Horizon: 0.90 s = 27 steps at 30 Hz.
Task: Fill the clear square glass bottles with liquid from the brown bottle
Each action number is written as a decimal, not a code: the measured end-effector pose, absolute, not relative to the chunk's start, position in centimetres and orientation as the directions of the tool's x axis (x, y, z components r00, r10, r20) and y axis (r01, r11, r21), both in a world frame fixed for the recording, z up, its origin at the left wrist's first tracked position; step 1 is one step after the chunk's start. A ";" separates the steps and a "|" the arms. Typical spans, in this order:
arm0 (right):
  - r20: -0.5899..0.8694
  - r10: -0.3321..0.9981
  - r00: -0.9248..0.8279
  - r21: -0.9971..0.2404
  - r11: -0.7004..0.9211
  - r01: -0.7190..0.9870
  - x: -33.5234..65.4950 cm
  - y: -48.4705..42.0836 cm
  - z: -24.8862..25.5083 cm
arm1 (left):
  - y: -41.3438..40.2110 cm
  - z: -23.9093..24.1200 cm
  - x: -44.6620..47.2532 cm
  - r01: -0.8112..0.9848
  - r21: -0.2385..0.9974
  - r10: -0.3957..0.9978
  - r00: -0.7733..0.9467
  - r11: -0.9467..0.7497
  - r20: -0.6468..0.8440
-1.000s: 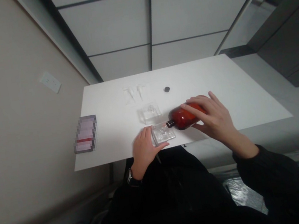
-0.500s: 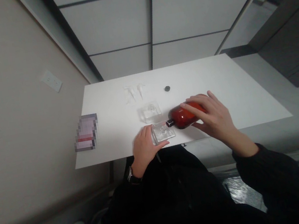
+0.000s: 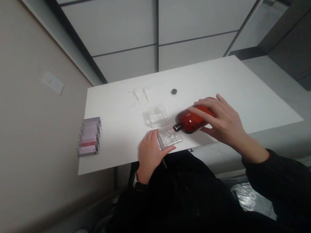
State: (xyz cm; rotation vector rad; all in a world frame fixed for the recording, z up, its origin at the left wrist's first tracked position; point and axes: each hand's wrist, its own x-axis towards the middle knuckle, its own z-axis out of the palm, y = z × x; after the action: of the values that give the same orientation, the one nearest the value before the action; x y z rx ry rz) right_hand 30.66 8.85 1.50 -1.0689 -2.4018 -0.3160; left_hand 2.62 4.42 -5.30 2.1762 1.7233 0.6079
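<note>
**A furnished room, homelike or office-like**

Standing here, I'd call this an ordinary indoor room; whether home or small office, I can't tell. A beige wall [image 3: 6, 97] with a white socket plate [image 3: 53, 83] runs down the left. Straight ahead are big pale panels [image 3: 116, 23] in dark frames, like wardrobe or sliding doors. A plain white table [image 3: 227, 80] stands before them, on smooth, pale flooring [image 3: 284, 101].

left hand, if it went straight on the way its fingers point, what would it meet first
Likely the rear clear container, which sits just beyond the left hand and the front clear container it grips; the gap is hard to judge from this view.
</note>
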 end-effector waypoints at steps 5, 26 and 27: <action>0.524 0.633 -0.569 0.001 0.668 0.744 30.7 9.0 1.5 | 4.4 -5.3 2.7 0.850 0.469 0.971 0.193 -0.239 0.144; 0.548 0.631 -0.549 0.002 0.656 0.755 30.7 8.9 1.9 | 4.4 -5.4 2.6 0.855 0.459 0.969 0.194 -0.244 0.154; 0.549 0.628 -0.552 0.007 0.657 0.754 30.7 8.9 1.9 | 4.4 -5.4 2.6 0.854 0.459 0.969 0.194 -0.245 0.156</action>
State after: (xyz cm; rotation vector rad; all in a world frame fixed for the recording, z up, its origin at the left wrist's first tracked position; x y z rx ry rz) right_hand 30.71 8.89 1.92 -1.0734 -2.3640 -0.3293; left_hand 2.63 4.37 -5.40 2.2014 1.7346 0.6082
